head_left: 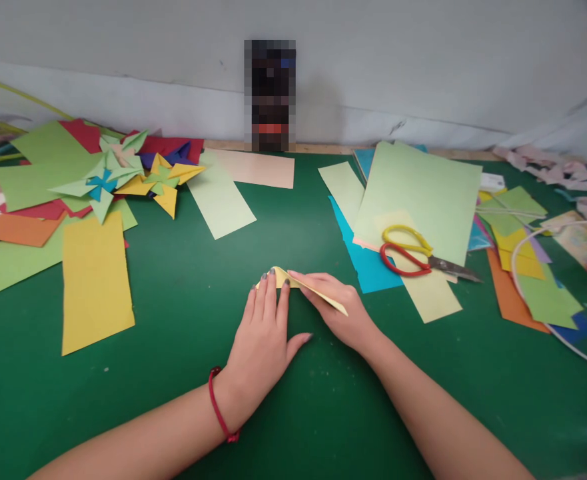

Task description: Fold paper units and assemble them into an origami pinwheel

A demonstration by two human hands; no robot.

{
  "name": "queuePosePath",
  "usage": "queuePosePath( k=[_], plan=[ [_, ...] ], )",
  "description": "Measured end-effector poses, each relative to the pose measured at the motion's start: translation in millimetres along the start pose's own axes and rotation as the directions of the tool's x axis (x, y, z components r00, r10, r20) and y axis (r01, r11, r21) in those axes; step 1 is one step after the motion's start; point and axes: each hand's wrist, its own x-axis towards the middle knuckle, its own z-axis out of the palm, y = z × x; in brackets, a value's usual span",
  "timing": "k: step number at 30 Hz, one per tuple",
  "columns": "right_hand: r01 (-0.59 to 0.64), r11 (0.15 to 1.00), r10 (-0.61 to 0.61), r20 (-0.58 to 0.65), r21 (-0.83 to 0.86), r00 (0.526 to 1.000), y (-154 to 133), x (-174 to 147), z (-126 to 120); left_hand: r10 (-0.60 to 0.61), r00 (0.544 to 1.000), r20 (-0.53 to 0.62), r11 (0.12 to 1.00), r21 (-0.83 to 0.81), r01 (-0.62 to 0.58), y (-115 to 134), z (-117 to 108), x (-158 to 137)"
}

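A pale yellow strip of folded paper (pixel 293 282) lies on the green table in front of me, its right part raised on a slant. My left hand (pixel 260 340) rests flat over the strip's left end, fingers stretched out and thumb apart. Closed around the raised part is my right hand (pixel 340 303), its fingertips close to the fold. Fingers of both hands hide parts of the paper. Scissors (pixel 426 257) with one red and one yellow handle loop lie to the right, on several paper sheets.
Folded paper stars (pixel 162 179) and coloured sheets sit at the left, with a yellow paper rectangle (pixel 97 283) nearer me. Light green sheets (pixel 423 193) are stacked at the right. A white cable (pixel 528 300) loops past scraps there. A pixelated upright object (pixel 270 93) leans against the wall.
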Motion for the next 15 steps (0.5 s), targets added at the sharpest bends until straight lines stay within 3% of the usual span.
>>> queuePosePath(
  k=[15],
  plan=[
    [-0.144, 0.989, 0.147, -0.134, 0.032, 0.98, -1.8, 2.2, 5.3, 0.031, 1.0, 0.002, 0.999, 0.008, -0.031, -2.0, -1.1, -0.2]
  ],
)
